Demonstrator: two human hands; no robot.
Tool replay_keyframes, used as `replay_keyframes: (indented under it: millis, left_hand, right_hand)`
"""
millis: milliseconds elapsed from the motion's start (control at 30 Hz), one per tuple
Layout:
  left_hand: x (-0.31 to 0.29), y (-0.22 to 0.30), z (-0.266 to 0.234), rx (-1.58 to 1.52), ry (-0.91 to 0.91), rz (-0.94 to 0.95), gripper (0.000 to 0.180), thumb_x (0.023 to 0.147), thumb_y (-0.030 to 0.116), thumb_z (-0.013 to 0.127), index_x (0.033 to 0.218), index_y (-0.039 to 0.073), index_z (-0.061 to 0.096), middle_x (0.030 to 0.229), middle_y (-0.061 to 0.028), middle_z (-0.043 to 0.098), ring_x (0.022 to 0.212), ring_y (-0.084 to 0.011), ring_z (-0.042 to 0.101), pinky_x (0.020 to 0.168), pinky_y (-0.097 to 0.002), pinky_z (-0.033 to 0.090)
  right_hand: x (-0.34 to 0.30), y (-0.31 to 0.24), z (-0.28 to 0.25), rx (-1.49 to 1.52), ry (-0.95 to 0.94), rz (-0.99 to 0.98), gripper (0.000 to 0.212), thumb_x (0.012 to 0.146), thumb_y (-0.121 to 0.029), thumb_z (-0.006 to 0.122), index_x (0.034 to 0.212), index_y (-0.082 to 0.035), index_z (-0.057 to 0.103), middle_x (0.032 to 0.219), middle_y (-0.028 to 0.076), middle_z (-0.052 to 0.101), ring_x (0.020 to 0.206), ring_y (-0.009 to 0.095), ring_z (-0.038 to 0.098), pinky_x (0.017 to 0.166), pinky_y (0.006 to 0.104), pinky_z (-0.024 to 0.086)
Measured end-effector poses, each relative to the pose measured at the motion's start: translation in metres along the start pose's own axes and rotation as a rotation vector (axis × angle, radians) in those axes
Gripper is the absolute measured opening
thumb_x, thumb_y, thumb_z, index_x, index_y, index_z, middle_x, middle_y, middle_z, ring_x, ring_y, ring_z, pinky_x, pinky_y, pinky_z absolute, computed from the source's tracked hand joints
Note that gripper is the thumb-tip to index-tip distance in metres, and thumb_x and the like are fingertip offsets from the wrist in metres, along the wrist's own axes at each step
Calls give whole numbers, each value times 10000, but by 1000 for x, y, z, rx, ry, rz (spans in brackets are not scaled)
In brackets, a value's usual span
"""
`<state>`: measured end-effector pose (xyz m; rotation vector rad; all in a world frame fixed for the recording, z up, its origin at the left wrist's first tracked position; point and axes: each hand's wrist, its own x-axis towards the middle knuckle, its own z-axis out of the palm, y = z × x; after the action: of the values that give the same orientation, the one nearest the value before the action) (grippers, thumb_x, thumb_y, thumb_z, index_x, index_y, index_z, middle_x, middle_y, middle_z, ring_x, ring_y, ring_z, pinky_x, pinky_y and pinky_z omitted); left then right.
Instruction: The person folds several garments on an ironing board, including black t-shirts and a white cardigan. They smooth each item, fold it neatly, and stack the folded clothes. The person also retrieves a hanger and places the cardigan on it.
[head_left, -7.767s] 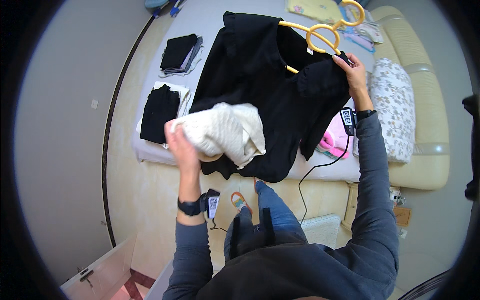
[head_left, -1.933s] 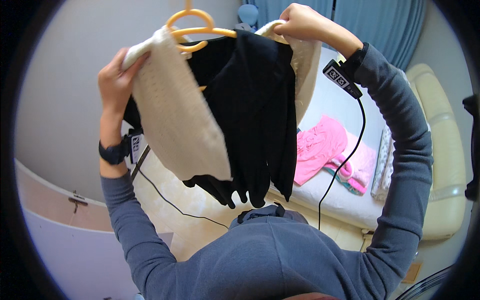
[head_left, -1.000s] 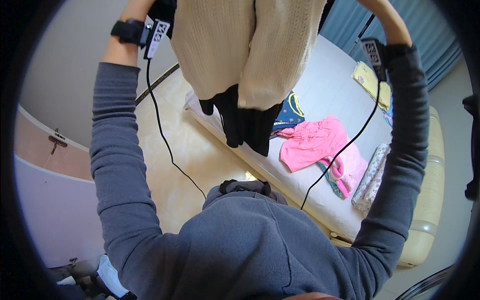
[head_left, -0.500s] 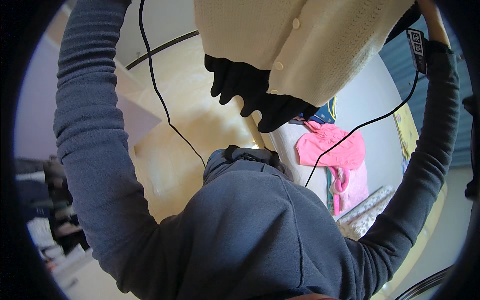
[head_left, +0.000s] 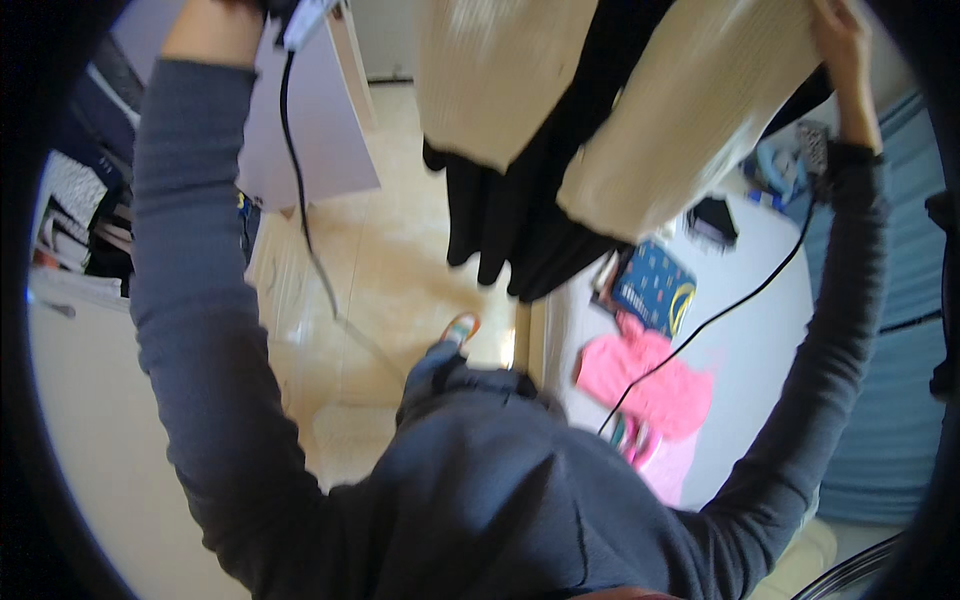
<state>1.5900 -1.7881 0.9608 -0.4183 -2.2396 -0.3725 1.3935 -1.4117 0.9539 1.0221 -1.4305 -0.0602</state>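
A cream knitted cardigan [head_left: 690, 110] hangs in front of me at the top of the head view, its two fronts parted. Between and below them shows a black garment [head_left: 510, 220] with a wavy hem. My right hand [head_left: 845, 45] is closed on the cardigan's right edge, high up. At the upper left, only the wrist and a cut-off part of my left hand [head_left: 225, 25] come into the picture. Its fingers lie outside the view, so what it holds cannot be seen. Both arms are raised.
On the bed [head_left: 755, 320] to the right lie pink clothing [head_left: 650, 385] and a dark blue patterned item [head_left: 652, 285]. A blue curtain [head_left: 870, 400] hangs beyond. To the left stand a pale door-like panel [head_left: 310, 120] and stacked dark clothes [head_left: 90, 220]. Black cables [head_left: 740, 300] run beside both arms.
The cardigan's fronts have spread apart, baring more black garment between them. My right hand shows more fully, and part of my left hand has come into view. The view has shifted.
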Motion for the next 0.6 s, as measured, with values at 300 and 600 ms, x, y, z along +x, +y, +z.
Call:
replay_keyframes:
  millis: [300, 600]
  left_hand:
    - [-60, 78, -46, -1127, 295, -204, 413, 896, 297, 595, 1246, 82, 550, 1108, -132, 636, 1026, -213, 608, 736, -307, 498]
    - [-77, 126, -84, 950, 176, 157, 396, 870, 364, 611, 1154, 89, 612, 1096, -55, 632, 991, -134, 587, 857, -293, 459]
  right_hand:
    - [31, -76, -30, 1045, 4, 616, 238, 827, -238, 696, 929, -25, 662, 721, 17, 617, 652, 66, 528, 580, 238, 445]
    - [18, -56, 1, 1429, 90, 502, 197, 857, -166, 671, 961, 0, 651, 796, -4, 634, 710, 55, 551, 615, 217, 454]
